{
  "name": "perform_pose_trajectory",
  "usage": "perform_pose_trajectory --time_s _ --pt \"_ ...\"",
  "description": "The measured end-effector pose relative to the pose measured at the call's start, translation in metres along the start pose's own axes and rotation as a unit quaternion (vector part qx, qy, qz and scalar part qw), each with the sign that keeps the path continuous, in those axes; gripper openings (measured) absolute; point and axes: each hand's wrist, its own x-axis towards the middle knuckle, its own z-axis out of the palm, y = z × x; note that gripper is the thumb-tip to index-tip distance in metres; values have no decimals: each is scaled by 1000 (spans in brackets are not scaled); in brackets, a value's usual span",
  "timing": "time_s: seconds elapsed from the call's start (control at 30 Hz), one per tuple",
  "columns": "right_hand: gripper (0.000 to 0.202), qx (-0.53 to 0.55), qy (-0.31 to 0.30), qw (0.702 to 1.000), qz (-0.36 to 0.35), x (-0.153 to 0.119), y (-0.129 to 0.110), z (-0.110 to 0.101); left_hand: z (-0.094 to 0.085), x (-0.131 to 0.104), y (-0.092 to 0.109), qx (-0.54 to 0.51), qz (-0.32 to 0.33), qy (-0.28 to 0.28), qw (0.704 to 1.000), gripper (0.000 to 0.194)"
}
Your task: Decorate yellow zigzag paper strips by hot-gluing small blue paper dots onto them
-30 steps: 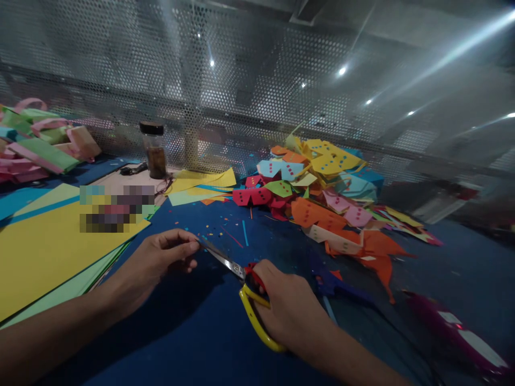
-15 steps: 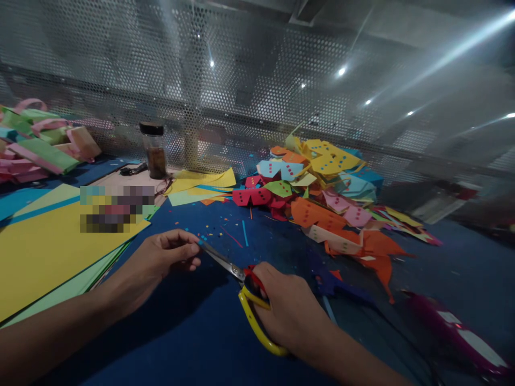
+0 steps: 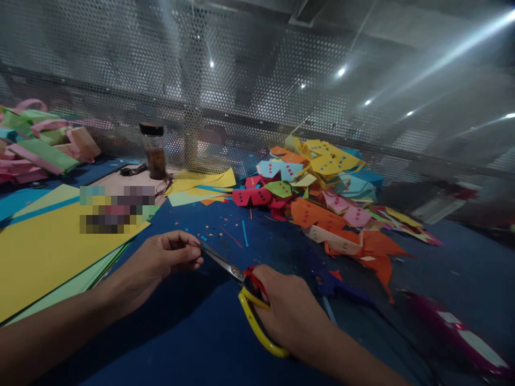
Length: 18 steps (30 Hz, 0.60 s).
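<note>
My right hand [image 3: 287, 303] grips a pair of scissors [image 3: 221, 261] with one yellow and one red handle. The blades look closed and point left, toward my left hand [image 3: 177, 251]. That hand is pinched, thumb against fingers, right at the blade tips; whatever lies between the fingertips is hidden or too small to name. Beyond the tips, tiny paper scraps [image 3: 207, 234] and a thin blue paper strip [image 3: 245, 234] lie on the dark blue tabletop [image 3: 169, 343].
Folded coloured paper pieces with dots [image 3: 322, 177] form a heap at centre right. Yellow sheets [image 3: 48, 246] are stacked at left. A lidded jar [image 3: 156, 155] stands near the perforated metal screen [image 3: 241, 80]. A blue glue gun [image 3: 341, 287] and a magenta device [image 3: 458, 332] are at right.
A small blue bit that showed at my left fingertips by the blade tips is out of sight now. Both hands have barely moved.
</note>
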Motion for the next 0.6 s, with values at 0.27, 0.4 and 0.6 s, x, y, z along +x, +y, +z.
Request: perform_pose_trajectory --time_s 0.27,0.4,0.6 --pt "7 5 -7 1000 9 1 -1 -1 -2 0 0 5 3 -14 1000 24" --pt "6 9 -5 1000 6 1 -1 0 0 -1 1 12 -8 -11 1000 25" --pt "6 14 2 1000 9 1 -1 0 0 0 3 14 -23 13 1000 32"
